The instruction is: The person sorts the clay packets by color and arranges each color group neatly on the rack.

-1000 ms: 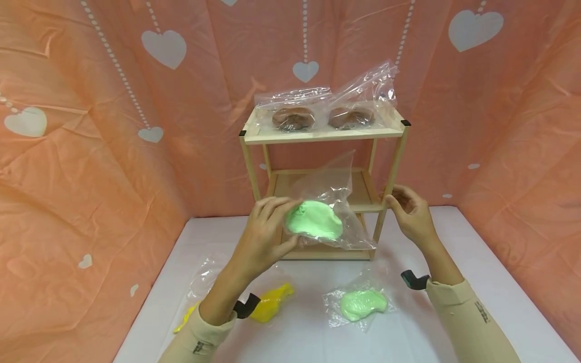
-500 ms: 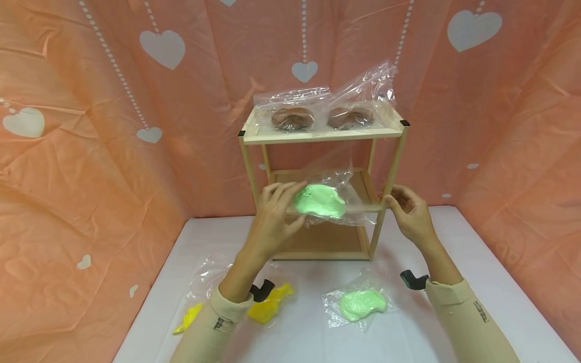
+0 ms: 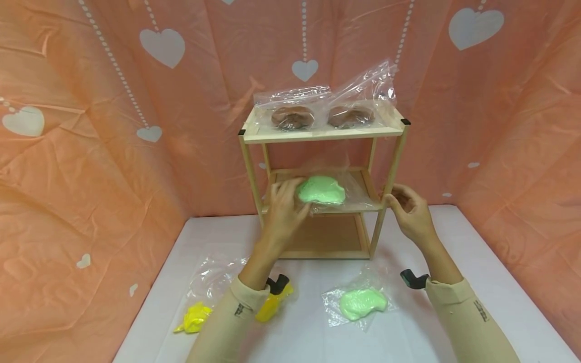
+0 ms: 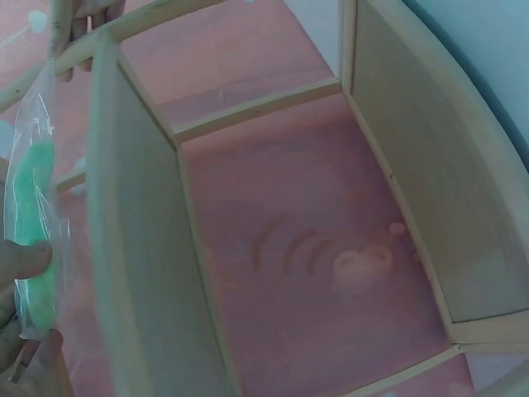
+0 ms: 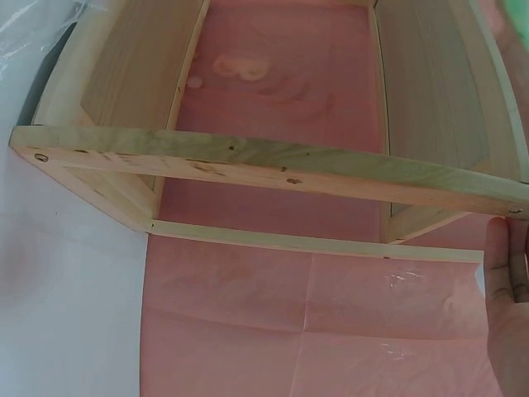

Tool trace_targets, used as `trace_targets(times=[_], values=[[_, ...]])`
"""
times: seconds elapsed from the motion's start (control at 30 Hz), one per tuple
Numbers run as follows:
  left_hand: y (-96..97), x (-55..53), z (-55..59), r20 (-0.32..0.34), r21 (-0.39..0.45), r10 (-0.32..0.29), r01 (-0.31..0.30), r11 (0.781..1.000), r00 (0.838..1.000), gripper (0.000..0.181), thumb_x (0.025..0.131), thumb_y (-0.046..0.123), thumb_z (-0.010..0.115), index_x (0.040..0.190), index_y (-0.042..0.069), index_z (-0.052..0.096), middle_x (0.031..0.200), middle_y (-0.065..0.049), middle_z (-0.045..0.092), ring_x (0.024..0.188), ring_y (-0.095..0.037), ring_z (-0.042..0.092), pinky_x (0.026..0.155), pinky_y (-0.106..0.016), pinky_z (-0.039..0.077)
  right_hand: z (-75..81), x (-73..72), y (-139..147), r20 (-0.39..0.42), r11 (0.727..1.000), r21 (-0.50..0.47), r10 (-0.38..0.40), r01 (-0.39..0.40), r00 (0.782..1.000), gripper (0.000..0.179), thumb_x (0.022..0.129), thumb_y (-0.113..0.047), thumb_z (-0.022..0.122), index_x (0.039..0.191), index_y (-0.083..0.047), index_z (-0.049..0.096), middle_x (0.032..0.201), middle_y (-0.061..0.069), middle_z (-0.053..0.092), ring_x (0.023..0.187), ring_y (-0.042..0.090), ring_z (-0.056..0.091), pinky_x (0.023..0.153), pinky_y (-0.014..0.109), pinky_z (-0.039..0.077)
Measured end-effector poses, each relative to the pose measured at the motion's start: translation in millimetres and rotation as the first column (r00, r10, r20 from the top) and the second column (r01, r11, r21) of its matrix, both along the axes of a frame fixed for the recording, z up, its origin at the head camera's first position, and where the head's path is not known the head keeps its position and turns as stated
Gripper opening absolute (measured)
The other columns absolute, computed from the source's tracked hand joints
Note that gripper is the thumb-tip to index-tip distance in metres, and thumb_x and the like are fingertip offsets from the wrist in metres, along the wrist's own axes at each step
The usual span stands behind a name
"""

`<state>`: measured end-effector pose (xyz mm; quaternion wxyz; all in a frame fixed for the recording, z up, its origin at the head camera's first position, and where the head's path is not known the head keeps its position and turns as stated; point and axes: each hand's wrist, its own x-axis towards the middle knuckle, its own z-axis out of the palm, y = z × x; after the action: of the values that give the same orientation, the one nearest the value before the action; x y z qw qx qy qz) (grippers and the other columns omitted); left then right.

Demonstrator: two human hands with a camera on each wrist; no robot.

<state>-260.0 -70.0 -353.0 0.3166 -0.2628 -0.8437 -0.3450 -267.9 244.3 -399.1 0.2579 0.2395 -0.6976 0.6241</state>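
Note:
In the head view my left hand point(image 3: 286, 209) pinches the left side of a clear plastic bag holding a flat lump of light green clay-like material point(image 3: 322, 190). The bag is in front of and over the middle board point(image 3: 363, 205) of a small wooden shelf rack point(image 3: 324, 136). From the left wrist, the green lump point(image 4: 35, 240) shows edge-on, between thumb and fingers, beside that board. My right hand point(image 3: 410, 214) grips the rack's front right post point(image 3: 394, 166) at middle-board height. In the right wrist view its fingers point(image 5: 498, 256) lie against the post; the thumb is hidden.
Two bagged brown lumps point(image 3: 292, 118) sit on the rack's top board. On the white table point(image 3: 313, 338), another bagged green lump point(image 3: 363, 304) lies front right. Bagged yellow lumps point(image 3: 196, 317) lie front left, partly under my left forearm. Pink cloth point(image 3: 213, 166) hangs behind.
My left hand has carried the bagged green lump up and forward, from in front of the rack to the middle board, laying it flatter. My right hand has stayed on the post.

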Motion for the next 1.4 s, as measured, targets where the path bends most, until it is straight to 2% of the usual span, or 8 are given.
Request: trace_targets(times=[0.13, 0.27, 0.4, 0.67, 0.87, 1.03, 1.23, 1.4], values=[[6.0, -9.6, -0.2, -0.010, -0.004, 0.011, -0.012, 1.000, 1.000, 0.053, 0.088, -0.001, 0.085, 0.136, -0.001, 0.063, 0.133, -0.015, 0.070, 0.123, -0.035, 0.059, 0.111, -0.048, 0.041, 0.3, 0.1, 0, 0.000, 1.000, 0.013, -0.012, 0.012, 1.000, 0.027, 0.105, 0.007, 0.061, 0.126, 0.024, 0.058, 0.110, 0.003, 0.077, 0.102, 0.009, 0.069, 0.089, 0.015, 0.056], [13.5, -17.5, 2.3, 0.014, -0.026, 0.021, -0.021, 0.999, 1.000, 0.055, 0.088, 0.000, 0.085, 0.139, 0.000, 0.063, 0.135, -0.015, 0.071, 0.126, -0.034, 0.061, 0.114, -0.048, 0.039, 0.2, 0.5, 1, 0.001, 1.000, 0.021, -0.022, 0.022, 1.000, 0.033, 0.106, -0.003, 0.065, 0.126, 0.023, 0.060, 0.109, -0.001, 0.077, 0.102, 0.011, 0.068, 0.089, 0.014, 0.056], [20.8, -23.9, 3.5, 0.066, -0.037, 0.009, -0.007, 0.999, 0.998, 0.057, 0.089, 0.000, 0.085, 0.141, 0.002, 0.062, 0.138, -0.016, 0.069, 0.132, -0.036, 0.058, 0.119, -0.048, 0.037, 0.0, 0.3, 2, 0.000, 1.000, 0.019, -0.021, 0.021, 1.000, 0.034, 0.106, -0.005, 0.066, 0.126, 0.022, 0.060, 0.109, -0.003, 0.076, 0.102, 0.013, 0.068, 0.090, 0.014, 0.056], [32.7, -35.4, 4.6, 0.176, -0.040, -0.032, 0.039, 0.998, 0.984, 0.055, 0.089, -0.002, 0.083, 0.141, 0.004, 0.065, 0.145, -0.017, 0.063, 0.140, -0.043, 0.049, 0.120, -0.049, 0.041, 0.3, -0.8, 1, -0.007, 1.000, 0.008, -0.005, 0.005, 1.000, 0.028, 0.105, 0.002, 0.064, 0.125, 0.021, 0.062, 0.108, -0.004, 0.077, 0.101, 0.010, 0.069, 0.087, 0.015, 0.057], [38.1, -39.8, 3.4, 0.256, -0.037, -0.049, 0.061, 0.997, 0.965, 0.052, 0.091, -0.001, 0.082, 0.141, 0.004, 0.067, 0.148, -0.015, 0.056, 0.137, -0.033, 0.053, 0.115, -0.042, 0.048, 2.0, -0.4, 0, 0.007, 1.000, 0.015, -0.013, 0.013, 1.000, 0.026, 0.105, 0.005, 0.062, 0.125, 0.021, 0.062, 0.107, -0.008, 0.075, 0.100, 0.008, 0.069, 0.087, 0.015, 0.057], [40.5, -43.4, 1.2, 0.269, -0.056, -0.054, 0.072, 0.996, 0.962, 0.050, 0.093, 0.002, 0.079, 0.142, 0.004, 0.068, 0.144, -0.020, 0.052, 0.128, -0.032, 0.054, 0.108, -0.041, 0.052, 2.1, 0.4, 1, 0.011, 0.999, 0.027, -0.017, 0.016, 1.000, 0.028, 0.106, 0.000, 0.064, 0.126, 0.020, 0.062, 0.107, -0.009, 0.075, 0.101, 0.009, 0.069, 0.088, 0.015, 0.057], [44.5, -45.1, 0.3, 0.293, -0.049, -0.072, 0.090, 0.995, 0.953, 0.050, 0.096, 0.004, 0.080, 0.144, 0.002, 0.066, 0.142, -0.020, 0.054, 0.122, -0.031, 0.059, 0.105, -0.041, 0.054, 1.8, 0.5, 1, 0.010, 0.999, 0.030, -0.024, 0.023, 1.000, 0.026, 0.106, 0.003, 0.063, 0.125, 0.020, 0.062, 0.107, -0.009, 0.075, 0.101, 0.007, 0.068, 0.088, 0.015, 0.057], [48.4, -43.6, 0.3, 0.344, -0.026, -0.044, 0.056, 0.998, 0.938, 0.049, 0.097, 0.007, 0.079, 0.142, -0.001, 0.061, 0.141, -0.020, 0.060, 0.120, -0.031, 0.063, 0.102, -0.044, 0.056, 0.9, 1.1, 1, 0.015, 0.999, 0.028, -0.027, 0.026, 1.000, 0.026, 0.106, 0.001, 0.063, 0.125, 0.020, 0.063, 0.107, -0.007, 0.074, 0.101, 0.007, 0.068, 0.087, 0.015, 0.057]])
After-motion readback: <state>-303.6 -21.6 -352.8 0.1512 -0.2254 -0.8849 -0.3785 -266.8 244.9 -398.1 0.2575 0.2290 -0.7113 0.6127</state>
